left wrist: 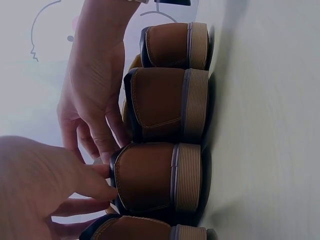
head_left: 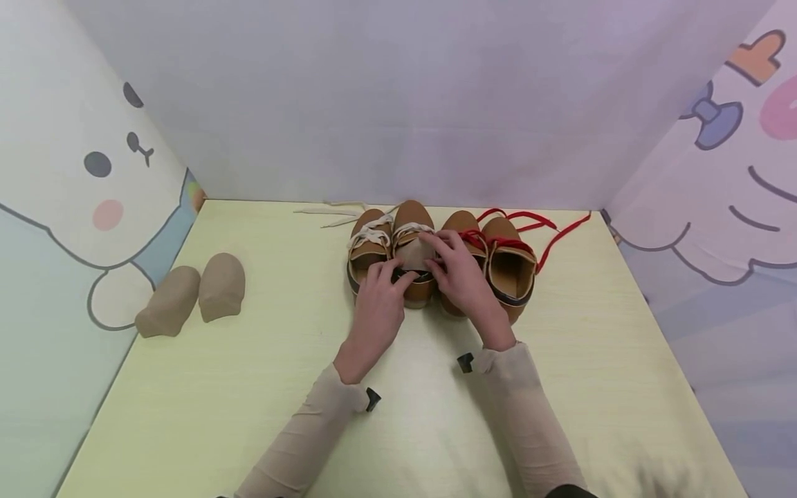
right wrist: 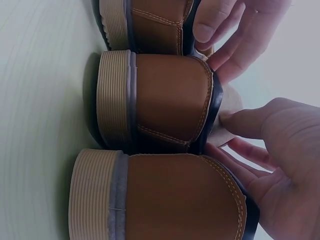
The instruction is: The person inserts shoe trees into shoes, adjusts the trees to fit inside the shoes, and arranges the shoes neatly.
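Along the far edge of the pale yellow bench point(head_left: 299, 387), the shoes point(head_left: 510, 277) are brown with black collars point(right wrist: 216, 97), pale dotted stitching and fine-lined cream soles point(right wrist: 112, 100), the laces white point(head_left: 369, 236) on the pair nearer the left edge, red point(head_left: 526, 220) on the pair nearer the right. Two blocks point(head_left: 222, 286) by the left edge and the block point(head_left: 416, 256) in a white-laced shoe are plain taupe; the sleeves point(head_left: 311, 429) are beige. Dark-outlined cartoons point(head_left: 112, 187) in white, blue and pink pattern the side walls, beside a lilac-grey back wall point(head_left: 373, 104).
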Available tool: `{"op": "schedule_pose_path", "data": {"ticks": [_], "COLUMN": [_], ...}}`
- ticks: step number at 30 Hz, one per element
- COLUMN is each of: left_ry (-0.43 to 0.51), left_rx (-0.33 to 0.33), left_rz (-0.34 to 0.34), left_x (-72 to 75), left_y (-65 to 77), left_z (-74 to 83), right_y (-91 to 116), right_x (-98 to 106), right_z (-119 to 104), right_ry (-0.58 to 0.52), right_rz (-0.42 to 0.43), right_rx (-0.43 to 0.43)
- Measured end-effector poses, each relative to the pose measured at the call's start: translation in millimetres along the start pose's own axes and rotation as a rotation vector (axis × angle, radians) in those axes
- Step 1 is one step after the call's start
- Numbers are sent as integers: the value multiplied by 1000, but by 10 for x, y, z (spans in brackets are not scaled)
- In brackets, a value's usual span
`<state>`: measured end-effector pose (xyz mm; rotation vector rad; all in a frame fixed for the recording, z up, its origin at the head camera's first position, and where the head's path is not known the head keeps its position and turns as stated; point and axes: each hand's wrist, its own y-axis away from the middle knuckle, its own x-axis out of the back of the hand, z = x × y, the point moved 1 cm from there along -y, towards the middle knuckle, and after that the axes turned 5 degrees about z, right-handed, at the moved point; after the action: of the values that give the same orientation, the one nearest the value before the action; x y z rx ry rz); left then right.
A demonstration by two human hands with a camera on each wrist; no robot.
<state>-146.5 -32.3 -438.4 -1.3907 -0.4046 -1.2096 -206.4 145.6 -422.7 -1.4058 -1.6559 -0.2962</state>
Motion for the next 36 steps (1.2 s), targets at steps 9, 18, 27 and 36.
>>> {"op": "schedule_pose_path", "data": {"ticks": [9,18,27,36], "left_ry": [-18,-23,-29,-33], "left_rx": [0,-3,-12,-8], "left_rz": [-26,-43,-37,-48], "left_x": [1,3,8,29], "left_y": [-23,-19,-24,-37], "left_z": [-16,-21,-16,-13], "right_y": [7,0,3,2], "right_x": [-26,-14,-36,-53], "right_z": [-24,-84,-132,-163], "right_ry": [26,53,74,98], "right_rz": [3,-11,12,36], "right_rx": [18,-10,-58,-64]}}
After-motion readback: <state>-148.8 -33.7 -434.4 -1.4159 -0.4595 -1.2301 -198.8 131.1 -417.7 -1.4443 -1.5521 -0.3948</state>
